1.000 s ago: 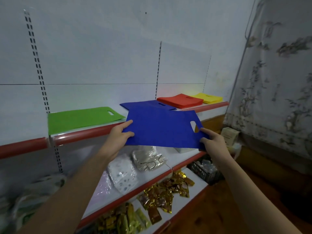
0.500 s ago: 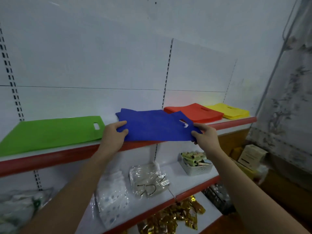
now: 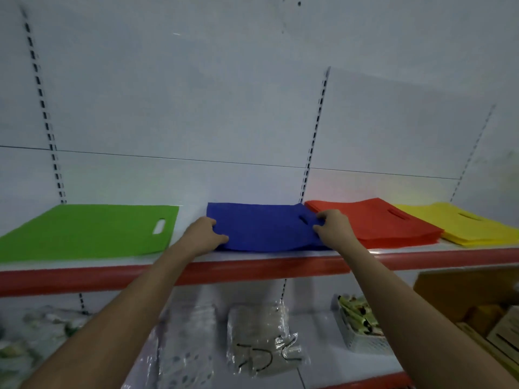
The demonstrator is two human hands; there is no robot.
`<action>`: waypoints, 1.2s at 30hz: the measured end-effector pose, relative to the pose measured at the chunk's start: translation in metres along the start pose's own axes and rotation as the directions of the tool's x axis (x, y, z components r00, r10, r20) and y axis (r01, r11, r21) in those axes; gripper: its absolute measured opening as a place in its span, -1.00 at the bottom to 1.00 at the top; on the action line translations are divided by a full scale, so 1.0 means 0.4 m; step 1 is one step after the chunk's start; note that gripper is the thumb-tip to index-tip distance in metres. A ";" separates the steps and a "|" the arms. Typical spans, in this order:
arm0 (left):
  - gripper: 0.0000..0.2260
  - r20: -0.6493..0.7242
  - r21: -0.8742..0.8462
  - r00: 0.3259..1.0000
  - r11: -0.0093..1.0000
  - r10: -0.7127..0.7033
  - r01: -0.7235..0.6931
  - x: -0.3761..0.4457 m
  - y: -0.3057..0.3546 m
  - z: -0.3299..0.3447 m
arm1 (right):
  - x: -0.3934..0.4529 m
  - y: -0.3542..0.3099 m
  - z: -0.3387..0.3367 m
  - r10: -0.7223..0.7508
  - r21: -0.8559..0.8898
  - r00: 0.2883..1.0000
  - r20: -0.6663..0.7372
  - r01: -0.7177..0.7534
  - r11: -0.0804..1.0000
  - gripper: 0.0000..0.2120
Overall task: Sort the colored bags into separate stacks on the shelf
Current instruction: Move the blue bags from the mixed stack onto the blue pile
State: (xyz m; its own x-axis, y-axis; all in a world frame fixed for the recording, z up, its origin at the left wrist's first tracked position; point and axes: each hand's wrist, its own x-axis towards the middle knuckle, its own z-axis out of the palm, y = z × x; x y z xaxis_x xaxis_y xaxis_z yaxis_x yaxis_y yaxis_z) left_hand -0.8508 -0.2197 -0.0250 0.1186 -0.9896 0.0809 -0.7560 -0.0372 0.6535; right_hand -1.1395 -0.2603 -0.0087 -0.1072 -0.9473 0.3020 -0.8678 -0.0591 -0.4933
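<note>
Down low I see clear packets (image 3: 261, 338) and a small white basket (image 3: 362, 329) on the lower shelf. Higher up, my left hand (image 3: 203, 234) and right hand (image 3: 332, 228) each pinch a side edge of the blue bag (image 3: 264, 226), fingers curled round it. A second ago I held this bag up in the air. Now it lies on the blue stack on the top shelf (image 3: 252, 269), its front edge still a bit lifted. I think I only need to let go. The green bag (image 3: 84, 231) sits left, the red stack (image 3: 373, 223) and yellow stack (image 3: 474, 226) right.
</note>
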 end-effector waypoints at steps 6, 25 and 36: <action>-0.47 -0.019 0.216 0.996 0.973 -0.085 0.087 0.029 0.015 0.028 | 0.071 0.023 0.026 -0.148 -0.360 0.981 0.127 0.185 0.914 -0.74; -0.80 -0.590 0.316 0.785 0.840 -0.191 0.442 -0.341 -0.145 -0.270 | -0.220 -0.606 0.226 -0.759 0.507 0.558 0.334 0.573 0.644 -0.66; -0.82 -0.657 0.271 0.671 0.722 -0.345 0.636 -0.684 -0.468 -0.603 | -0.626 -1.089 0.358 -0.879 0.572 0.269 0.392 0.677 0.463 -0.64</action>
State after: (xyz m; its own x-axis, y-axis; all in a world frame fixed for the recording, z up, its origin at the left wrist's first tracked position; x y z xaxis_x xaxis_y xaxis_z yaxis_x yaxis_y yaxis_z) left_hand -0.5865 0.0916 0.0122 0.7629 -0.5601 0.3230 -0.6450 -0.6944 0.3192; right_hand -0.6649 -0.0424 0.0137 0.9247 -0.3268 0.1952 -0.1964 -0.8489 -0.4907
